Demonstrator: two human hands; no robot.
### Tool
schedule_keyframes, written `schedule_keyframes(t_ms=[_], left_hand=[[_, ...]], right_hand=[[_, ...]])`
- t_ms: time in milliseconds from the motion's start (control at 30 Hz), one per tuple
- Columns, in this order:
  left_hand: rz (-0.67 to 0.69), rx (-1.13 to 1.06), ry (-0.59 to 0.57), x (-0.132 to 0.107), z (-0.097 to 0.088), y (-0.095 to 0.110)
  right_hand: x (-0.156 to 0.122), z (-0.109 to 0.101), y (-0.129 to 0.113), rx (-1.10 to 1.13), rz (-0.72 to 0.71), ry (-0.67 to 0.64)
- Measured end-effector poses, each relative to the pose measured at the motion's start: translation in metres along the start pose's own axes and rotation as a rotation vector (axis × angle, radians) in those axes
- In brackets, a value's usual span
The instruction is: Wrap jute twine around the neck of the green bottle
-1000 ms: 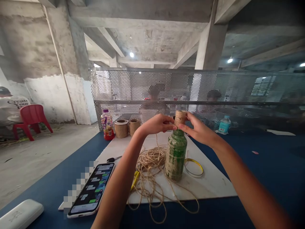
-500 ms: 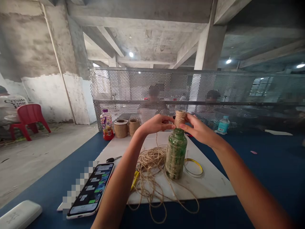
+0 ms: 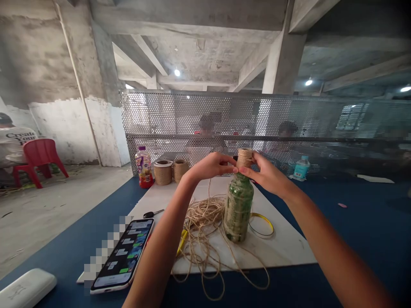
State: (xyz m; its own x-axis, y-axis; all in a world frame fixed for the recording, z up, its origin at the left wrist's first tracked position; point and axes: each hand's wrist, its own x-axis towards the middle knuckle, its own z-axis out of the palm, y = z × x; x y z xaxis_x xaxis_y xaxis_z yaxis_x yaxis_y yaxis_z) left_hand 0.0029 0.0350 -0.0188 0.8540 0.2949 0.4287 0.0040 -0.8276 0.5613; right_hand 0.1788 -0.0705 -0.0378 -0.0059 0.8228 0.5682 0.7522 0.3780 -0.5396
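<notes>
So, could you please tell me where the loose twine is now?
In the head view's lower middle, the loose twine lies mostly on the white board, just left of the green bottle.

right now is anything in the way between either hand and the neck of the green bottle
Nothing visible is: the left hand and right hand are both at the neck of the green bottle, its twine wrap between them. The loose twine lies lower, mostly left of the bottle's base.

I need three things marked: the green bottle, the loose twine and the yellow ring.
green bottle (image 3: pixel 239 203): head view, middle of its body
loose twine (image 3: pixel 205 212): head view, middle of the heap
yellow ring (image 3: pixel 268 219): head view, upper right of its band
</notes>
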Motion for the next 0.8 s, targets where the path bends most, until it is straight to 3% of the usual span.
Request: schedule_keyframes(t_ms=[233, 467, 633, 800], left_hand=[[0.008, 0.096, 0.086, 0.002, 0.001, -0.003], [0.025, 0.132, 0.104, 0.002, 0.001, -0.002], [0.031, 0.04, 0.047, 0.003, 0.004, -0.005], [0.028, 0.042, 0.079, 0.004, 0.007, -0.005]], right_hand=[[-0.003, -0.011, 0.006, 0.173, -0.019, -0.142], [-0.002, -0.005, -0.002, -0.139, 0.035, 0.037], [-0.002, -0.006, 0.001, -0.108, -0.049, -0.022], [-0.003, -0.012, 0.006, -0.018, -0.099, -0.101]])
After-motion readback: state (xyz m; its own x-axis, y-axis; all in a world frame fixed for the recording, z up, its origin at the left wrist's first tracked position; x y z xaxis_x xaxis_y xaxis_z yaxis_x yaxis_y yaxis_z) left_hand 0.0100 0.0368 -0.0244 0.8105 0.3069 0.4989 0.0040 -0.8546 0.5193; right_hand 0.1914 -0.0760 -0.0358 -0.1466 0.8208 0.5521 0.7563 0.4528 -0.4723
